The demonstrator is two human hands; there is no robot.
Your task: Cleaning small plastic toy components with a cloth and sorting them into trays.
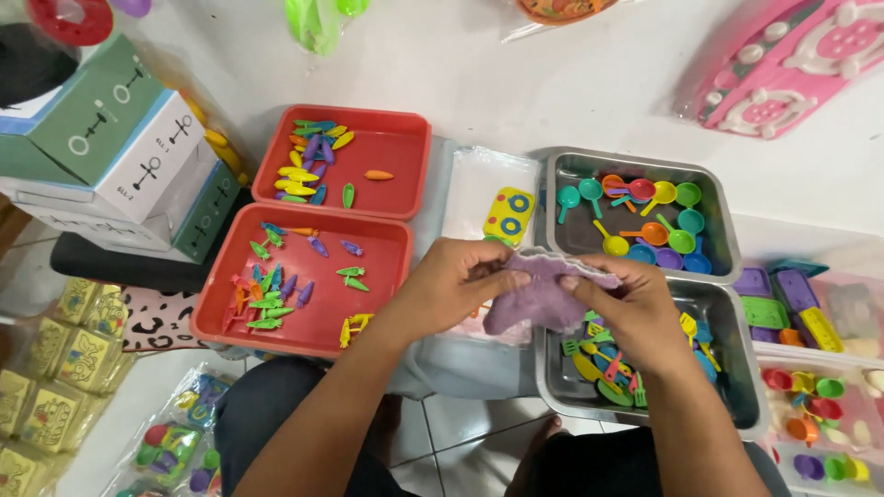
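Both of my hands hold a small purple cloth (539, 299) between them, over the gap between the trays. My left hand (451, 285) pinches its left edge. My right hand (626, 308) grips its right edge above the near metal tray (737, 368), which holds several small toy utensils. A yellow toy stove piece (508, 214) lies on a clear plastic bag (479, 184) just beyond my left hand.
Two red trays (405, 170) (327, 322) with several small coloured toy vegetables sit to the left. The far metal tray (635, 166) holds toy pans and spoons. Cardboard boxes (110, 147) stand at far left, clear bins of toy pieces (810, 387) at right, pink foam toy packs (792, 55) behind.
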